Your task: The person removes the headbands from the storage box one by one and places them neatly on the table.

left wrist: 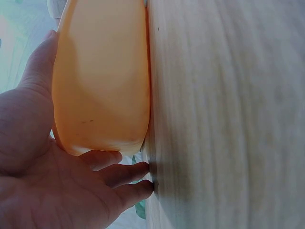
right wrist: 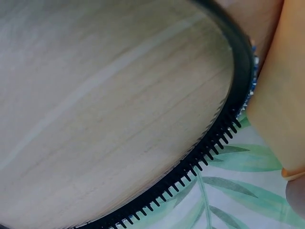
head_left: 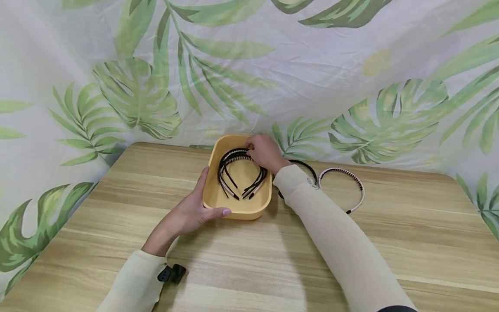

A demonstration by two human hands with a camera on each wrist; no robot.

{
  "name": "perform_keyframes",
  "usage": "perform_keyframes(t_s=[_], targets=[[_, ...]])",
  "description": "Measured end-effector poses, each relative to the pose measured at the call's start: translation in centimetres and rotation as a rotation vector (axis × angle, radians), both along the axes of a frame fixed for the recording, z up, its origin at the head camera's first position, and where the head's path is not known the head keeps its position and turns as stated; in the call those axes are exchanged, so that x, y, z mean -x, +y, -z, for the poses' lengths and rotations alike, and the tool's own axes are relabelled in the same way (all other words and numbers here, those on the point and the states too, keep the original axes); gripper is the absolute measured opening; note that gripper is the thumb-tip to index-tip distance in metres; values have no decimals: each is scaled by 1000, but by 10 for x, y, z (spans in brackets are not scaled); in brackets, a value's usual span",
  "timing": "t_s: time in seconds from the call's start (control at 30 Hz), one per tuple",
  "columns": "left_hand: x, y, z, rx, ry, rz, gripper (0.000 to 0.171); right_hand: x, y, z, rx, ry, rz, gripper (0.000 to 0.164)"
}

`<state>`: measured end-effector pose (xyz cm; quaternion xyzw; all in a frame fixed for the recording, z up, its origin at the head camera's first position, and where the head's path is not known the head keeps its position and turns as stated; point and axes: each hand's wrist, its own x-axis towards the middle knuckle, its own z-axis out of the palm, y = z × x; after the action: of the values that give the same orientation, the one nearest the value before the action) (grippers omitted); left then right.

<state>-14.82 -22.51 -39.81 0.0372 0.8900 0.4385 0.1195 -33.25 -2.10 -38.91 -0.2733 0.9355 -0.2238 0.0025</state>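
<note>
A yellow rectangular box (head_left: 238, 213) stands on the wooden table with several slim headbands (head_left: 233, 152) inside, black and pale pink, their ends toward me. My left hand (head_left: 189, 212) grips the box's near left corner, thumb along the front wall and fingers against the left side; the left wrist view shows the box wall (left wrist: 105, 71) against that palm. My right hand (head_left: 267, 151) reaches over the far right rim, its bent fingers pinching the top of a headband; its fingertips are partly hidden. In the right wrist view a black toothed headband (right wrist: 245, 71) lies outside the box.
Right of the box, a black headband (head_left: 308, 167) lies partly under the right sleeve (head_left: 331, 229). Beside it is a pink-and-black headband (head_left: 359, 186). A leaf-patterned cloth (head_left: 234, 86) hangs behind the table's far edge.
</note>
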Motion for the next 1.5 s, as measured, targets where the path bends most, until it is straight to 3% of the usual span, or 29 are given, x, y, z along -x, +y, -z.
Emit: perform_keyframes(t_s=[0.37, 0.63, 1.5], targets=[[0, 0, 0, 1, 1, -1, 135, 3, 0, 1, 38, -23, 7, 20], [0, -1, 0, 17, -3, 0, 138, 1, -1, -2, 113, -90, 24, 18], [0, 1, -3, 28, -13, 2, 135, 3, 3, -8, 179, -110, -6, 19]])
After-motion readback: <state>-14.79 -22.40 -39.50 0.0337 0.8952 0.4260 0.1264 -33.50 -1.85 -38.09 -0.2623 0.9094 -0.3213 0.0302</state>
